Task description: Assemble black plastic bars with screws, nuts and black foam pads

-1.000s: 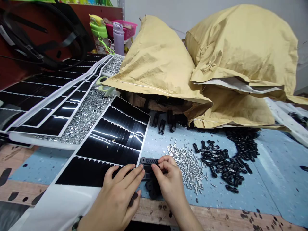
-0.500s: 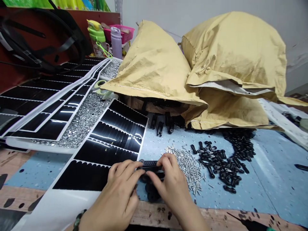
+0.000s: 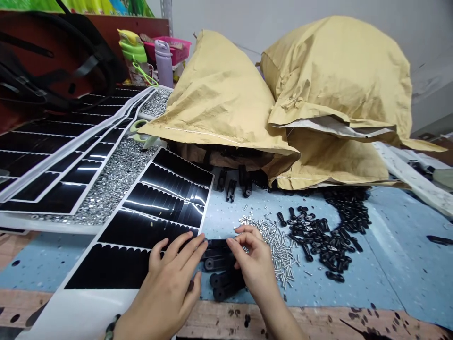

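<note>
On our left, the black scalloped sheet (image 3: 141,222) runs down across the blue mat (image 3: 385,269), its right edge leaving only a narrow strip of room before the black plastic parts (image 3: 219,255), which lie near the mat's front edge. Our left hand (image 3: 166,283) is spread wide over the sheet's lower corner. Our right hand (image 3: 256,267) curls narrowly just beside the parts, near the steel screws (image 3: 279,252); we cannot tell whether it grips anything.
</note>
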Demonstrator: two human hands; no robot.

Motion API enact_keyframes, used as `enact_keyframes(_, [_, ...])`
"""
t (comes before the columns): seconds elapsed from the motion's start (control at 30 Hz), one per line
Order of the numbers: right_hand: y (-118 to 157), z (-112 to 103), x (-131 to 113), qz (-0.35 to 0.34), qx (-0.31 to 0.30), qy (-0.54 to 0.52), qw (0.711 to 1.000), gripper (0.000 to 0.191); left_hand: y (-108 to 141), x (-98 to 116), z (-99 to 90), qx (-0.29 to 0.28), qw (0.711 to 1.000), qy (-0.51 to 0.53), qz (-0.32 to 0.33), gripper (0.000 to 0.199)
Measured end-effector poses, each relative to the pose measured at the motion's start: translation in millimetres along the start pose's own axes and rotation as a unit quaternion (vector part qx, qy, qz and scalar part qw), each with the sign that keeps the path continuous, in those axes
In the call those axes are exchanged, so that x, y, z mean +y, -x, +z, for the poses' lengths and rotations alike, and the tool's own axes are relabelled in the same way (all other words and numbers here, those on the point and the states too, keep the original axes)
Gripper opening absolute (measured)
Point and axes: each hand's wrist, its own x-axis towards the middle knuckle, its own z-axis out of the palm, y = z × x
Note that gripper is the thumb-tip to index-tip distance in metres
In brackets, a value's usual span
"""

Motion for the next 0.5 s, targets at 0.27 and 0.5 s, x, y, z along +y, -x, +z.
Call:
enact_keyframes(0.27, [-1,12,-1,0.009,-0.004,0.008,1.000,0.028,1,-3,3.1,0.026,0.997,-0.060,0.051,0.052])
enact_keyframes(0.5, [-3,13,1,-0.001,0.000,0.023,1.000,0.025,0,-3,5.4,0.032,0.995,-0.069,0.062,0.051])
